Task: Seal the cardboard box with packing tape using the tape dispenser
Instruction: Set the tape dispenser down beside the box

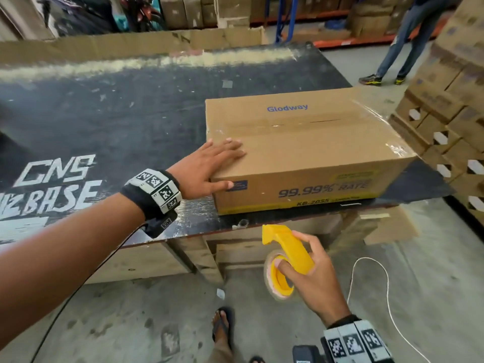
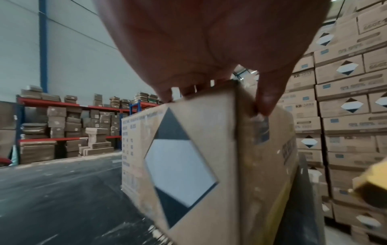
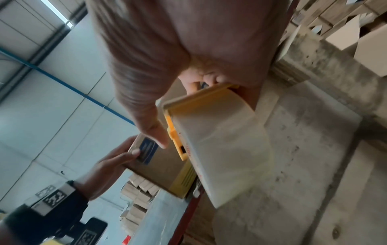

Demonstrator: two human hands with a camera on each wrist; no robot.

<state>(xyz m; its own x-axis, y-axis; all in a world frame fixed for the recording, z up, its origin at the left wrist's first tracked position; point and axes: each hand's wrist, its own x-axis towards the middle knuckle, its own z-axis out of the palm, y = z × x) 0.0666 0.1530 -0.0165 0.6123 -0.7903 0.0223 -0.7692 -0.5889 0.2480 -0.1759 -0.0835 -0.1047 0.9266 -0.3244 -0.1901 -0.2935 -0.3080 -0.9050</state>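
Resting near the front right corner of the black table (image 1: 104, 121), the cardboard box (image 1: 309, 150) is brown, flaps closed, printed "Glodway" in blue on top, with clear tape glinting along its seam and right edge. Your left hand (image 1: 209, 166) lies flat on its near left corner, fingers straight, thumb down the front face. Your right hand (image 1: 311, 273) grips the yellow tape dispenser (image 1: 290, 247), loaded with a clear roll, below the table edge

table (image 1: 104, 113) left of box (image 1: 314, 142) — open | right: stacked cartons (image 1: 450, 106) (near) — tight
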